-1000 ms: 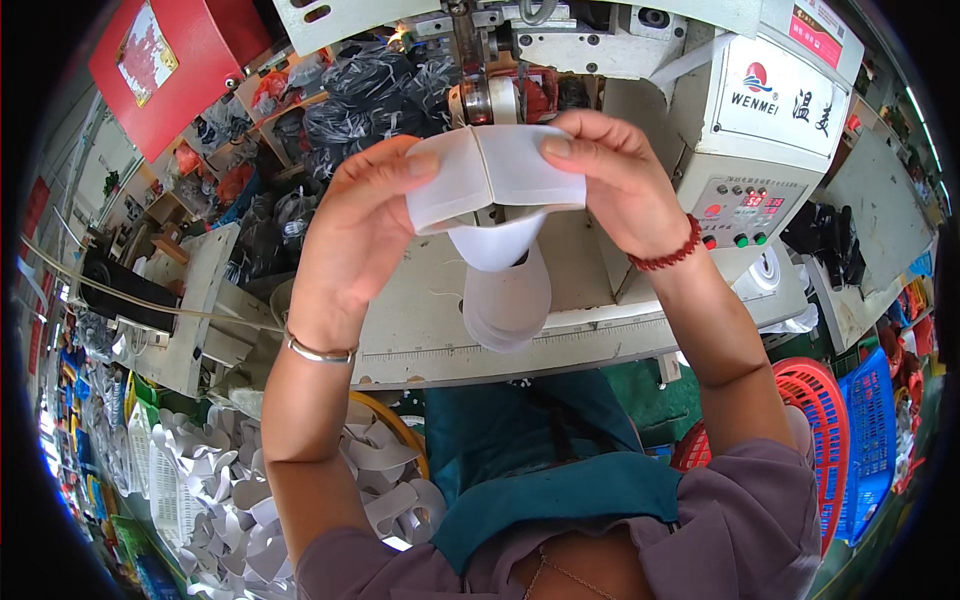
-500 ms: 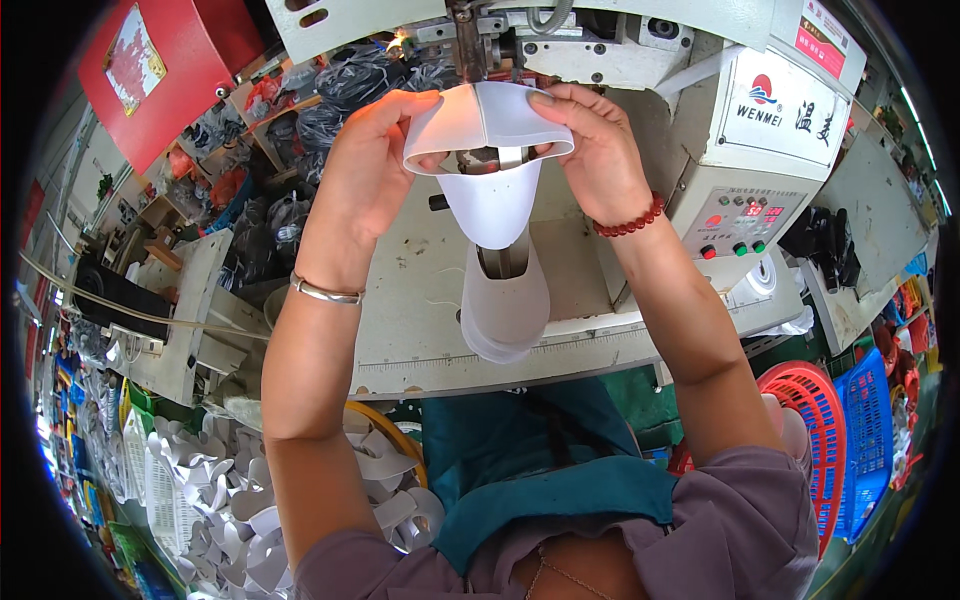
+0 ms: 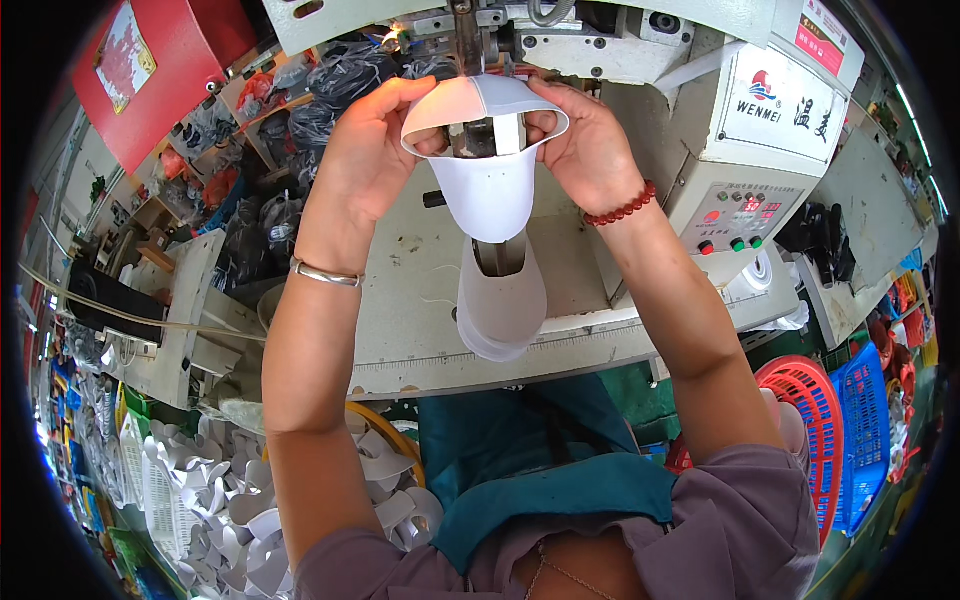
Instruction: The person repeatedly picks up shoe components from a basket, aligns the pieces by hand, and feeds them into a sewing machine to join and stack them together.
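Observation:
A white, curved piece like a shoe upper (image 3: pixel 488 190) is spread open under the machine's vertical foot (image 3: pixel 466 45), a seam running down its top. My left hand (image 3: pixel 372 150) pinches its left edge, fingers curled inside the opening. On the other edge my right hand (image 3: pixel 590 145) grips likewise, thumb on top and fingertips showing within. Through the opening a dark metal arm (image 3: pixel 478 138) and a white block (image 3: pixel 509 133) are visible. Below hangs a second white, shoe-shaped piece (image 3: pixel 502 310), around the lower part of a metal post; neither hand touches it.
The machine's control box (image 3: pixel 745 215) with buttons and red digits stands to the right. Many white pieces (image 3: pixel 235 500) are heaped at lower left. A red basket (image 3: pixel 805 420) and blue crate (image 3: pixel 862 430) sit at right. Black bags (image 3: pixel 345 90) fill shelving behind.
The white piece has tilted, so its opening gapes wider and shows more of the metal arm. My right hand has shifted slightly left and its fingers reach further inside.

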`<state>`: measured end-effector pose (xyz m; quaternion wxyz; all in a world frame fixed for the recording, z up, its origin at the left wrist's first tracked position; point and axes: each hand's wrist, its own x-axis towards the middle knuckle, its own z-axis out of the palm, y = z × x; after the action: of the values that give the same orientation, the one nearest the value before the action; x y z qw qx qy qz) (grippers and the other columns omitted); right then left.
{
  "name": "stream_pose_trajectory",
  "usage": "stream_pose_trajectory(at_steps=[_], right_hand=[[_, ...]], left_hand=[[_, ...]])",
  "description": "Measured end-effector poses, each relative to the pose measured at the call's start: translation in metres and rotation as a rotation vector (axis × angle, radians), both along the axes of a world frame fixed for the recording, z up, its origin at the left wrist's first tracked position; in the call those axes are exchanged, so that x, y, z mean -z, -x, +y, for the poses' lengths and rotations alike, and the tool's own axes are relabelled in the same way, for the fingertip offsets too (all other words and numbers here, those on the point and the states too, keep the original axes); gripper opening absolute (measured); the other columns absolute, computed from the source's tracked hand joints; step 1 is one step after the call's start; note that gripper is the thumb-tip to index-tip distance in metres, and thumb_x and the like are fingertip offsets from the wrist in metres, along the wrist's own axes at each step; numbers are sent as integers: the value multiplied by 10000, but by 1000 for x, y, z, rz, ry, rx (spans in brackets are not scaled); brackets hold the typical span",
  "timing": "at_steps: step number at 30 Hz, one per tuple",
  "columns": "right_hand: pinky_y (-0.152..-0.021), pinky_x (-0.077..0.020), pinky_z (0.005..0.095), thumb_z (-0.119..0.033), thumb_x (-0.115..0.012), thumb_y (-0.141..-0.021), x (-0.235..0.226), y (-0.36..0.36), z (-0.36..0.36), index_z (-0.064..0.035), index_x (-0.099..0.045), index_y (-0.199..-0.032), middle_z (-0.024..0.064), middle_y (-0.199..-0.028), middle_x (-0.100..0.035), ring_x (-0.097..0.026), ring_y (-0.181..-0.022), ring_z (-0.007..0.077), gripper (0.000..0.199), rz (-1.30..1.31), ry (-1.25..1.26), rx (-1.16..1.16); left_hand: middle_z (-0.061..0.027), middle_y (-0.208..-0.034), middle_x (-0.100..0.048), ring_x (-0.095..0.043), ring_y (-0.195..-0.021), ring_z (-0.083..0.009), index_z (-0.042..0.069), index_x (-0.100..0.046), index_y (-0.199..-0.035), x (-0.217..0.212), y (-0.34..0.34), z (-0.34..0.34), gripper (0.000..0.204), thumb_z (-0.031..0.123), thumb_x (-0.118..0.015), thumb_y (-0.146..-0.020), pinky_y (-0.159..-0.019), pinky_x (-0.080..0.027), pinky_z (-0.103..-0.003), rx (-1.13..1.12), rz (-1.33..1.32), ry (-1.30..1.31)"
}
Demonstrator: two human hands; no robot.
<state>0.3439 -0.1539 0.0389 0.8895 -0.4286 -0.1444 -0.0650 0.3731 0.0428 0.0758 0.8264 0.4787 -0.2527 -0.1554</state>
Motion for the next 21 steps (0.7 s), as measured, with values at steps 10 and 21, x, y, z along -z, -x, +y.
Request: stream_pose_trajectory(at_steps=[10,21], right_hand=[[-733,-405,261,-209,-490,-902,0,2,-1,-47,-569,-1057,-45,-680,-527,-509,-715,106,238,16,71,-50],[-780,-427,275,-199,-473,-912,7,0,-5,-46,-554,-1084,-23,-766,-587,-551,-784,116,244,34,50,-56]], left_hand=[[1,-590,-496,-420,-533,-100,41,-575,-732,2,-1,2,196,157,-504,-873,-532,-355,-247,81,6,17],[-3,-603,-511,-415,-518,-89,31,-591,-761,7,-8,0,185,154,-509,-872,-520,-360,-242,66,53,55]])
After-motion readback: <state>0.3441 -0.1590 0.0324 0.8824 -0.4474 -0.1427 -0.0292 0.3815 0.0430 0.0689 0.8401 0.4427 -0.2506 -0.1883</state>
